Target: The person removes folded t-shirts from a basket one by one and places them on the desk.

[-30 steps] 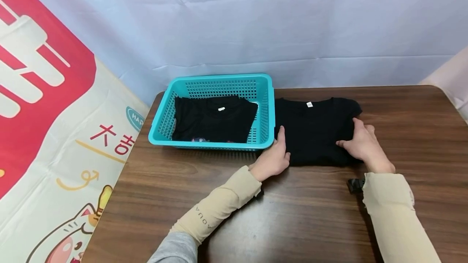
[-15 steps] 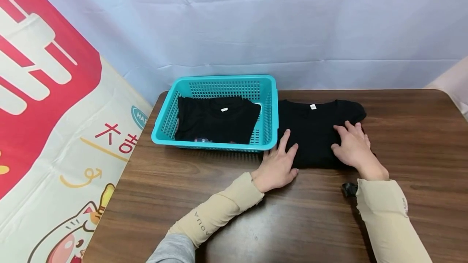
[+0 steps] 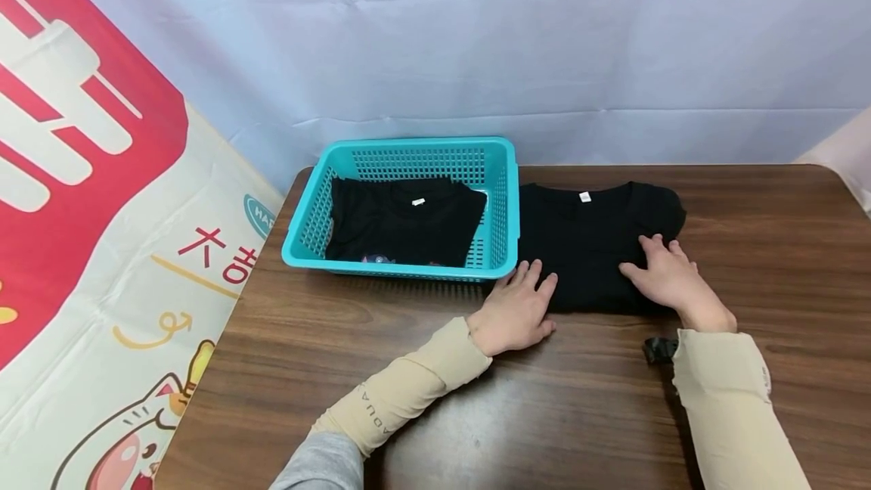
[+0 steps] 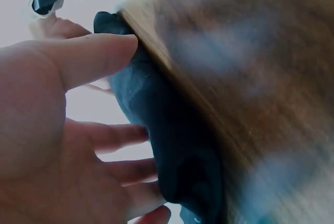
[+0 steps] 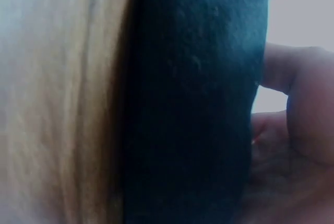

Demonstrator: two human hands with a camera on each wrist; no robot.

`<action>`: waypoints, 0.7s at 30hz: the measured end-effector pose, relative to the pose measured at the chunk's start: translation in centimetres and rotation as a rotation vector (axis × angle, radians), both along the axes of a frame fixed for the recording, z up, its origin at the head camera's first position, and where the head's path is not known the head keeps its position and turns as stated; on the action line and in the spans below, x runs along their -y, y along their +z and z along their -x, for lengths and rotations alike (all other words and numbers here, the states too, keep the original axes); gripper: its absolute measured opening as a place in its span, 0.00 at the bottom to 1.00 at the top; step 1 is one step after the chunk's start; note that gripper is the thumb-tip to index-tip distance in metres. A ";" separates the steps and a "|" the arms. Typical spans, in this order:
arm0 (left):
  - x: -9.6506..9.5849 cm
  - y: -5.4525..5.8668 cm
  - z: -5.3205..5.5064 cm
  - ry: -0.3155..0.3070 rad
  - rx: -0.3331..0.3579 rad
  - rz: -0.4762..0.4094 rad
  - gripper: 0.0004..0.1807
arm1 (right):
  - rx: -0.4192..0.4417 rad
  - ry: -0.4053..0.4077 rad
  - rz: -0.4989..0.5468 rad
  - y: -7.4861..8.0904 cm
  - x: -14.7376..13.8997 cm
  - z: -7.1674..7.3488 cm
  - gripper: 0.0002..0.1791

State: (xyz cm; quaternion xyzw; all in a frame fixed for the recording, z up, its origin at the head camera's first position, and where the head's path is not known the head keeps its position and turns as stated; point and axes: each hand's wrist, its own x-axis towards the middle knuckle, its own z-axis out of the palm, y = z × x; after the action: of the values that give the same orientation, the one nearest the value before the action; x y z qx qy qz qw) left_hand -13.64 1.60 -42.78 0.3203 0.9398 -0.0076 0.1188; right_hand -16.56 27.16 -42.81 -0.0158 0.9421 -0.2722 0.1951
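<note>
A folded black T-shirt (image 3: 585,244) with a white neck label lies flat on the table, its left side right at the basket. My left hand (image 3: 513,317) rests with spread fingers on its near left corner, just by the basket's corner. In the left wrist view the left hand (image 4: 78,130) reaches over the folded shirt edge (image 4: 167,114), its fingers extended. On the shirt's right side lies my right hand (image 3: 674,282), fingers loosely extended over the cloth. The right wrist view shows the right hand (image 5: 302,135) beside the thick dark fold (image 5: 193,104).
A turquoise plastic basket (image 3: 408,271) stands left of the shirt, holding another folded black T-shirt (image 3: 401,221). Behind the brown wooden table (image 3: 578,414) hangs a pale cloth (image 3: 476,44). A printed banner (image 3: 204,195) hangs at the left.
Both hands have gone from the shirt's side edges to lying on top of it. Lately the left fingers have drawn back toward the near edge, and the right hand has shifted slightly right.
</note>
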 end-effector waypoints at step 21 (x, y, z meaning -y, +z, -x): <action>1.3 0.9 0.4 -0.121 -0.059 -0.173 0.14 | -0.081 0.028 0.016 0.7 0.5 0.7 0.34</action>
State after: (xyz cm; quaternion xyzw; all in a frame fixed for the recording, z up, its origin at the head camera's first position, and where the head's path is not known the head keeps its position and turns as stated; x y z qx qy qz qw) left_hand -14.05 0.32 -41.89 0.3850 0.9191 0.0570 0.0622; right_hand -17.25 26.70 -42.10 -0.0415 0.9467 -0.2762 0.1604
